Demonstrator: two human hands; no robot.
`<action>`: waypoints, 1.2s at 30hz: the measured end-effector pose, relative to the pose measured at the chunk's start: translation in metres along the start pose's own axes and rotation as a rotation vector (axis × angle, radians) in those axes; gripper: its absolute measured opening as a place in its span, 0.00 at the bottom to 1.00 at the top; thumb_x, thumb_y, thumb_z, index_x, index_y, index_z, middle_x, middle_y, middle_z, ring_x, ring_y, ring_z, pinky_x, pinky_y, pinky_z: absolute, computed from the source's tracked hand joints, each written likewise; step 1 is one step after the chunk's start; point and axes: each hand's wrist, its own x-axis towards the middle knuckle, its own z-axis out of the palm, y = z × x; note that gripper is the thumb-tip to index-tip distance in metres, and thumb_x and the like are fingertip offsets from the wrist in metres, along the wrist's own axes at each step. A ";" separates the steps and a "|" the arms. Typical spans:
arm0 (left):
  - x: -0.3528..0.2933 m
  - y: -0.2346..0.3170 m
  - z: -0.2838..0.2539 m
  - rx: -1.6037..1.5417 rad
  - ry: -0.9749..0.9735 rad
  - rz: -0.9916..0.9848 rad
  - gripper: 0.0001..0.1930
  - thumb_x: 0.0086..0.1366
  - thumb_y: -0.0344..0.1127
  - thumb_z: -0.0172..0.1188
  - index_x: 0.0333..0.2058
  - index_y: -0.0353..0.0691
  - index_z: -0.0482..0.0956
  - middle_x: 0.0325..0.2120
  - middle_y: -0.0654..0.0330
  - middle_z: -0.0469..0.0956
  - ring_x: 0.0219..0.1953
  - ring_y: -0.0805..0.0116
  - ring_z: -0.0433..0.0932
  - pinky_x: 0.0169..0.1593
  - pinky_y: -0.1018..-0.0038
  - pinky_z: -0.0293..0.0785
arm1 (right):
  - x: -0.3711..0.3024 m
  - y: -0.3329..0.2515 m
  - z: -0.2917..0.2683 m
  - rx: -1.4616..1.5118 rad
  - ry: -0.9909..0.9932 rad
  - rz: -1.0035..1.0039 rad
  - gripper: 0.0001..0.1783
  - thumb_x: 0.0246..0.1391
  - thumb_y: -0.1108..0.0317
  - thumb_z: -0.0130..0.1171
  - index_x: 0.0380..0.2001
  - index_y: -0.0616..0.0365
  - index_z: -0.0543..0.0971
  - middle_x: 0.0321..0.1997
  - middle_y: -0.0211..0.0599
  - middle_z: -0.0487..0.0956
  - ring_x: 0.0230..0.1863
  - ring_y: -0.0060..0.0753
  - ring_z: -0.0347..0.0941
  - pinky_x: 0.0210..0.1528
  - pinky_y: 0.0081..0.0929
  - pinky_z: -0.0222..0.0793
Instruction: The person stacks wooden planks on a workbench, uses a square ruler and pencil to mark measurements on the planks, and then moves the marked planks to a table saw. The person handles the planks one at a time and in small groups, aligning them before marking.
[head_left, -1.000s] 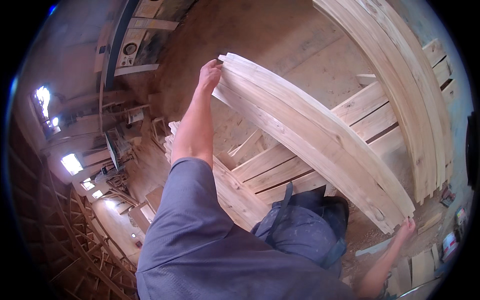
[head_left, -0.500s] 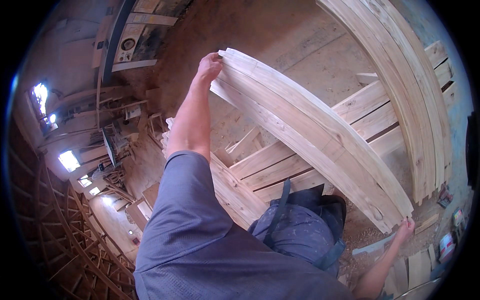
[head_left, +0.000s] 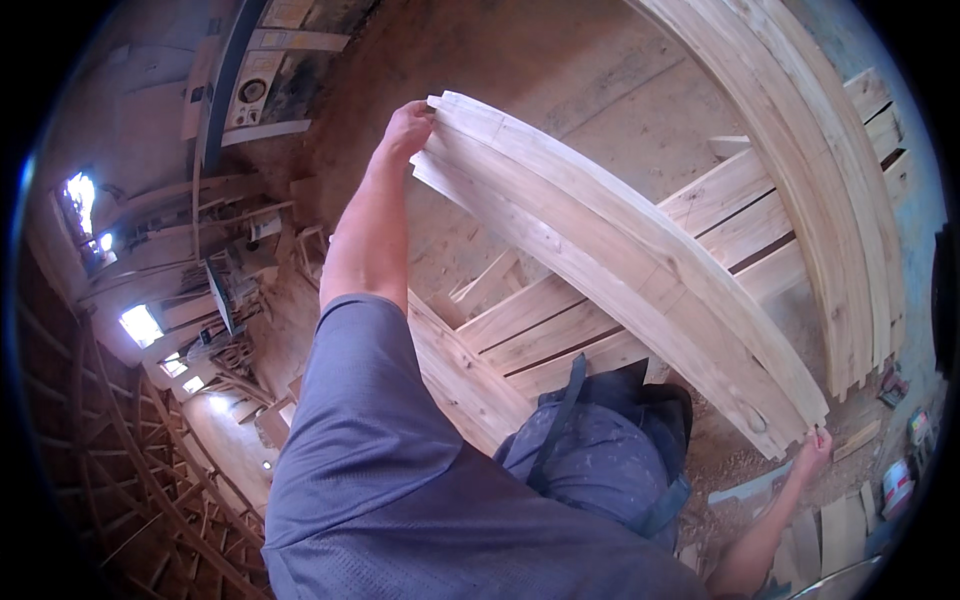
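A long pale wooden panel [head_left: 610,262], built of several boards side by side with uneven ends, stretches from upper left to lower right in front of me. My left hand [head_left: 408,130] is closed around its far-left end, the arm reaching out straight. At the opposite end, my right hand [head_left: 815,450] pinches the edge near a corner. Below the panel, crossing it at an angle, lie several spaced planks [head_left: 545,322]. The panel hides part of them. Another board surface [head_left: 465,375] shows beside my left upper arm.
A second panel of joined boards [head_left: 815,190] rests on the planks at the right. Lumber scraps [head_left: 845,525] and a white-and-red tub [head_left: 897,488] are at the lower right. Stacked wood [head_left: 225,360] and a machine with a round dial [head_left: 252,90] stand at the left.
The panel's left end has shifted slightly left with my left hand. Its right end has risen a little in the picture. Both hands keep their hold.
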 end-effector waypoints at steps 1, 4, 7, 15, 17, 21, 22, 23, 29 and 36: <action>-0.003 -0.002 -0.002 -0.054 -0.001 0.003 0.23 0.62 0.28 0.56 0.57 0.32 0.74 0.51 0.50 0.80 0.52 0.60 0.78 0.53 0.73 0.72 | 0.001 0.004 0.001 0.037 -0.011 0.005 0.18 0.57 0.67 0.61 0.48 0.67 0.75 0.43 0.39 0.77 0.43 0.31 0.73 0.50 0.29 0.68; -0.016 -0.022 -0.003 -0.220 0.134 0.048 0.24 0.60 0.28 0.55 0.57 0.32 0.73 0.50 0.51 0.80 0.52 0.62 0.78 0.55 0.72 0.72 | 0.000 0.009 0.004 0.100 -0.037 -0.012 0.19 0.57 0.68 0.61 0.48 0.67 0.74 0.44 0.40 0.78 0.45 0.32 0.72 0.51 0.28 0.68; -0.034 -0.029 0.000 0.149 0.408 0.032 0.26 0.60 0.28 0.54 0.59 0.33 0.72 0.50 0.50 0.80 0.53 0.63 0.78 0.56 0.71 0.71 | -0.008 0.008 0.003 -0.018 0.045 -0.044 0.19 0.57 0.67 0.61 0.48 0.67 0.74 0.44 0.41 0.78 0.46 0.33 0.73 0.52 0.29 0.68; -0.044 -0.075 0.000 -0.348 0.058 -0.044 0.14 0.66 0.29 0.51 0.48 0.36 0.78 0.43 0.55 0.80 0.41 0.67 0.78 0.43 0.74 0.74 | -0.054 -0.031 -0.023 -0.442 0.077 -0.056 0.13 0.54 0.69 0.58 0.42 0.58 0.83 0.45 0.45 0.80 0.49 0.45 0.75 0.53 0.40 0.70; -0.026 -0.095 -0.003 -0.450 -0.048 -0.065 0.21 0.66 0.27 0.51 0.58 0.37 0.69 0.48 0.51 0.77 0.46 0.65 0.78 0.46 0.74 0.74 | -0.057 -0.006 -0.009 -0.495 0.168 -0.132 0.11 0.53 0.67 0.60 0.40 0.55 0.83 0.41 0.41 0.80 0.46 0.44 0.75 0.51 0.38 0.70; 0.047 -0.173 -0.094 -0.217 -0.168 0.045 0.34 0.67 0.29 0.53 0.69 0.32 0.50 0.56 0.48 0.73 0.51 0.66 0.75 0.51 0.75 0.72 | -0.061 0.015 0.025 -0.192 0.085 -0.008 0.12 0.52 0.65 0.64 0.38 0.57 0.79 0.37 0.38 0.80 0.41 0.35 0.76 0.48 0.31 0.70; 0.047 -0.159 -0.061 -0.123 -0.201 0.043 0.35 0.67 0.29 0.53 0.70 0.32 0.49 0.55 0.49 0.74 0.51 0.67 0.75 0.51 0.76 0.71 | -0.066 0.005 0.007 -0.173 0.117 0.131 0.11 0.52 0.68 0.64 0.38 0.58 0.79 0.37 0.39 0.81 0.41 0.33 0.76 0.48 0.30 0.70; 0.042 -0.150 -0.046 -0.118 -0.207 0.070 0.36 0.67 0.31 0.54 0.70 0.32 0.49 0.54 0.50 0.75 0.49 0.68 0.75 0.51 0.76 0.71 | -0.066 0.004 -0.005 -0.178 0.131 0.149 0.11 0.52 0.68 0.62 0.39 0.58 0.79 0.38 0.41 0.81 0.41 0.35 0.77 0.48 0.30 0.71; 0.053 -0.149 -0.047 0.058 -0.231 0.076 0.35 0.65 0.37 0.54 0.69 0.37 0.55 0.48 0.58 0.79 0.43 0.72 0.74 0.46 0.77 0.70 | -0.080 0.002 0.016 0.148 0.139 0.240 0.11 0.51 0.71 0.61 0.39 0.59 0.78 0.39 0.42 0.83 0.42 0.35 0.79 0.46 0.29 0.71; 0.065 -0.163 -0.049 0.092 -0.148 0.167 0.35 0.62 0.30 0.54 0.69 0.37 0.57 0.42 0.62 0.80 0.33 0.79 0.71 0.35 0.83 0.66 | -0.085 -0.032 0.015 0.062 0.169 0.273 0.10 0.52 0.72 0.64 0.38 0.58 0.77 0.36 0.37 0.80 0.39 0.29 0.75 0.44 0.28 0.70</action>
